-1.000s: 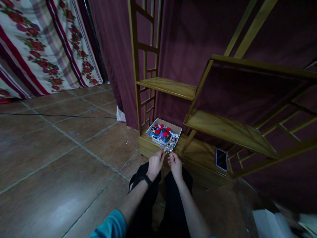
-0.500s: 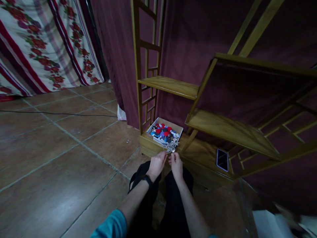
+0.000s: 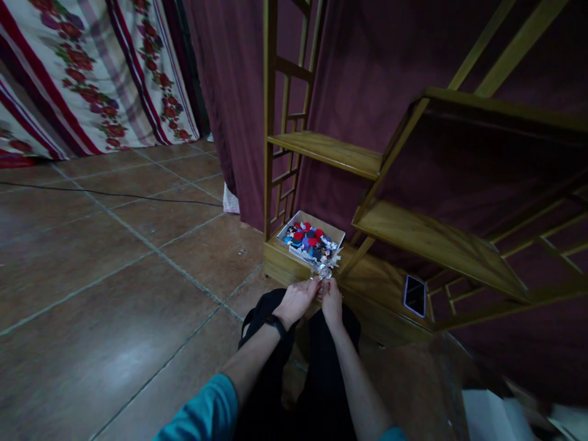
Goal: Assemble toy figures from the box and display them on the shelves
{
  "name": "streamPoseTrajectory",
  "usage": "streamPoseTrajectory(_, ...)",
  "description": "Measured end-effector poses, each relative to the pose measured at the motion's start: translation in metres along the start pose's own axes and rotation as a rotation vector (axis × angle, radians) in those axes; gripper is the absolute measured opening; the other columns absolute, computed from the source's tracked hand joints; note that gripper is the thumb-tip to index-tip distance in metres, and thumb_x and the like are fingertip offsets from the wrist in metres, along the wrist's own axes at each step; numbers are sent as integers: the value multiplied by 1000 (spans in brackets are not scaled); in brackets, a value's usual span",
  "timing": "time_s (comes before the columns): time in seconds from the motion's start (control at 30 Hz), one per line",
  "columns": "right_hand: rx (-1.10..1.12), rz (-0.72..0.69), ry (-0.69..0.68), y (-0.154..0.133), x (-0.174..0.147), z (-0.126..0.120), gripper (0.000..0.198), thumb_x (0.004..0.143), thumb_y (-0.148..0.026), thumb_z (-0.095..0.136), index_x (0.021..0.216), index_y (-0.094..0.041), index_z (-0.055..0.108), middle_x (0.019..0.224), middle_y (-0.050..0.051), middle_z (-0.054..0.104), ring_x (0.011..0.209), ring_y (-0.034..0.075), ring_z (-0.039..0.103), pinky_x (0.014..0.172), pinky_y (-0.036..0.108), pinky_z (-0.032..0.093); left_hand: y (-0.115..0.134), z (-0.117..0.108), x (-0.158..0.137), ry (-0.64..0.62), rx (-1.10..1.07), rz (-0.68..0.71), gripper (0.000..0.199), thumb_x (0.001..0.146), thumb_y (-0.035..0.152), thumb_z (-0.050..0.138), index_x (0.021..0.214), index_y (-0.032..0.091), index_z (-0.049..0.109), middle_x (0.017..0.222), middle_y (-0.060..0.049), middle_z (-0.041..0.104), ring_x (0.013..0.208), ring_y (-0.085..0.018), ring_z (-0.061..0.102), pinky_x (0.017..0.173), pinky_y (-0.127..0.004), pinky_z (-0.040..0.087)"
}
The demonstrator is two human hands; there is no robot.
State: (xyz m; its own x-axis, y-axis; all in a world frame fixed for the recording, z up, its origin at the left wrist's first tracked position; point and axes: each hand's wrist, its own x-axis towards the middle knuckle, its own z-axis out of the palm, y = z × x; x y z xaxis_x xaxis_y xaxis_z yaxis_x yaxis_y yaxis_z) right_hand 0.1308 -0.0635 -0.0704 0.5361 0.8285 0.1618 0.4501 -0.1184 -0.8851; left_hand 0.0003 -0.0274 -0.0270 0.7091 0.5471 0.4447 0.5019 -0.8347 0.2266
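Note:
My left hand and my right hand are together above my knees, fingers pinched and almost touching. At their fingertips is a small clear, shiny piece, perhaps plastic; its exact kind is too small to tell. Just beyond the hands, a shallow open box sits on the low wooden base. Several small colourful pieces in red, black, blue and white fill it. More clear, glinting bits lie at the box's near right corner, partly overlapping what I hold.
A phone with a pale purple edge lies on the wooden base to the right. Shelves and slanted posts of the wooden rack rise over the box. A black cable crosses the tiled floor. White boxes or papers are at lower right.
My hands have drawn closer together, the left one shifting right toward the right one. The clear piece now stands up more above the fingertips. The view has shifted slightly.

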Motion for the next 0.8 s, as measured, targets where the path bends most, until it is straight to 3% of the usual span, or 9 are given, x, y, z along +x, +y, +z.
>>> streamPoseTrajectory(0.23, -15, -23, 12, 2, 1, 1, 32, 86, -45, 32, 94, -21, 52, 78, 3, 64, 67, 18, 61, 61, 27, 45, 2, 0, -3, -6, 10, 51, 31, 88, 18, 36, 119, 13, 38, 95, -10, 63, 89, -16, 62, 75, -27, 48)
streamPoseTrajectory(0.47, 108, -108, 21, -2, -1, 2, 33, 84, -44, 37, 100, -18, 52, 88, 5, 64, 78, 18, 60, 68, 28, 45, 0, -10, -2, -37, 50, 83, 29, 89, 16, 34, 117, 13, 40, 94, -10, 62, 87, -16, 61, 74, -28, 48)
streamPoseTrajectory(0.8, 178, -86, 9, -3, 1, 9, 36, 84, -44, 39, 105, -17, 52, 99, 7, 63, 86, 19, 59, 74, 30, 45, -9, -18, -6, -66, 74, 133, 30, 89, 14, 31, 117, 11, 40, 99, -13, 61, 89, -17, 60, 78, -30, 47)
